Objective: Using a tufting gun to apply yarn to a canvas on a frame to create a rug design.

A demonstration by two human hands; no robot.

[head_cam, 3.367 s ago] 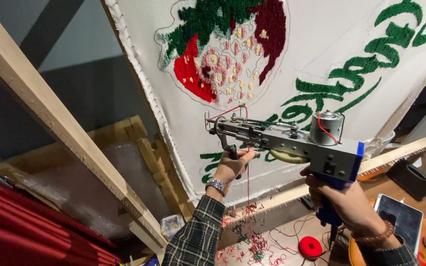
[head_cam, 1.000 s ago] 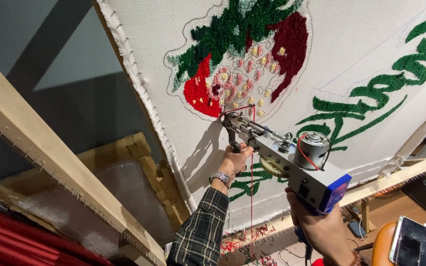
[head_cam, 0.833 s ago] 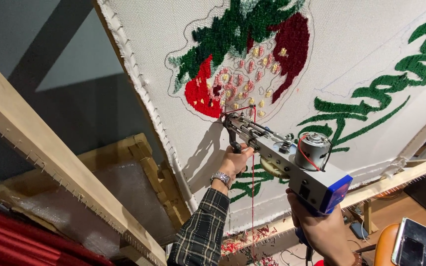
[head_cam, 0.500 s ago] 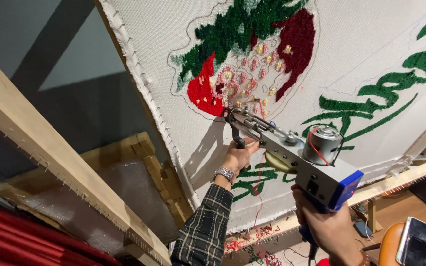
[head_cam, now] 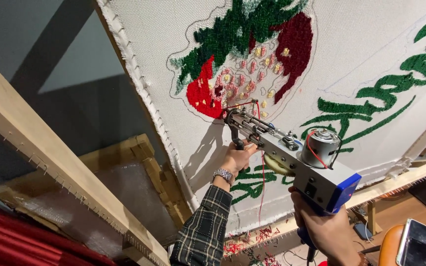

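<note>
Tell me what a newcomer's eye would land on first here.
First, the half-tufted strawberry in red, pink and dark green yarn, high on the stretched white cloth. Next, the grey and blue tufting gun at centre, its tip against the cloth at the strawberry's lower edge, with the left hand on the front handle and the right hand on the rear grip. Green tufted strokes run up the cloth to the right.

Views: we have 1, worn on the head.
Facing: we look up and forward at the stretched cloth [head_cam: 371, 59] on its wooden frame [head_cam: 50, 152].
Nearness: close, both hands within arm's reach.
</note>
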